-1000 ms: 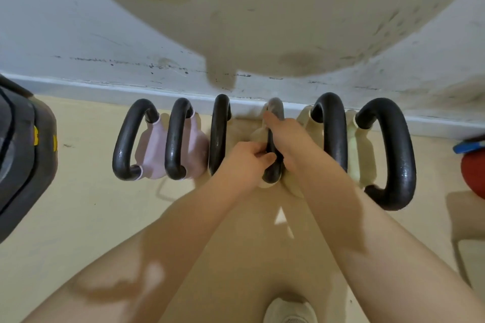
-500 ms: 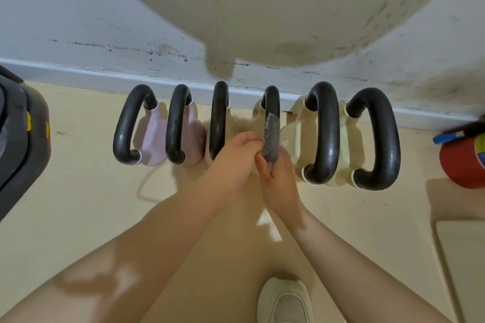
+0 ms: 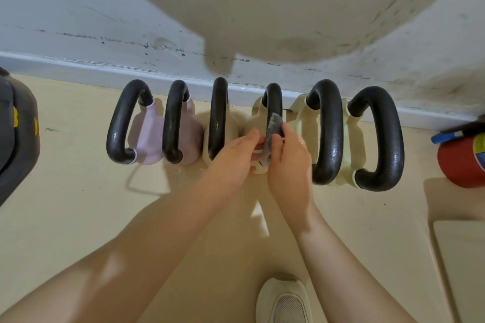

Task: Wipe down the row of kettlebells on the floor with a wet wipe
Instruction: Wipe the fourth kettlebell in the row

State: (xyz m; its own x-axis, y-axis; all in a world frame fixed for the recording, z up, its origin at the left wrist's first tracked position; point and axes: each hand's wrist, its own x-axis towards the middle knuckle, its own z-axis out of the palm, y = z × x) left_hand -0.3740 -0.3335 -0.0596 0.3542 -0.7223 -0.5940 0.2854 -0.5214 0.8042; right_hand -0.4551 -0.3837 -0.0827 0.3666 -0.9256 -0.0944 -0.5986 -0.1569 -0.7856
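The right hand [image 3: 288, 162] has its grip pinched shut on a grey, crumpled wet wipe [image 3: 271, 136], thumb against fingers, pressed to the black handle of the fourth, cream-bodied kettlebell [image 3: 274, 105]. The left hand [image 3: 233, 157] curls loosely beside it, fingertips touching the wipe's lower edge. Both forearms reach forward and down. Six kettlebells line the beige floor [image 3: 78, 204] along the white wall [image 3: 78, 21].

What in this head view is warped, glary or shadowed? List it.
Head view: wide-angle warp bows the baseboard and splays the outer kettlebell handles; glare specks sit on those handles; a big blurry pale shape hangs across the top; soft arm shadows fall on the floor; the grey wipe is slightly blurred.
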